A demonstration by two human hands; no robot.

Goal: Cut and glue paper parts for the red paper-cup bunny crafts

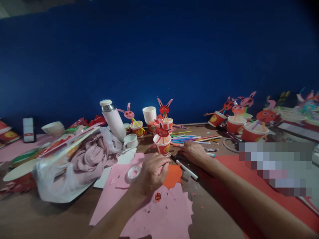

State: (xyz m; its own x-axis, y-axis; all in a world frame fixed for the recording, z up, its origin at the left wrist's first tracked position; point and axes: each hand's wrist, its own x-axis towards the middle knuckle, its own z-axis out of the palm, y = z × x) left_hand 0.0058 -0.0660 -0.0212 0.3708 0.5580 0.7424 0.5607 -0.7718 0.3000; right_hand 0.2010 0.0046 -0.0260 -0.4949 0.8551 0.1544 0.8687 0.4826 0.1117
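My left hand [154, 172] is over the pink paper [139, 219], its fingers bent together; what they hold, if anything, is hidden. Beside its thumb lies a piece of orange paper [173, 176] with a jagged edge. A roll of clear tape [133, 172] sits left of the hand. My right hand [193, 152] reaches forward, palm down and fingers extended low over the table, near the colored straws [191, 138]. White marker [187, 170] and dark pen pieces lie between the hands. Just beyond stands a red paper cup [161, 146] with a paper face figure in it.
More cups with bunny-like paper figures [129, 115] stand along the blue wall. A white thermos [114, 122], a mug [130, 142] and a plastic bag with cloth [87, 159] are on the left. Red paper [249, 186] covers the right side; a stack of cups [149, 116] stands behind.
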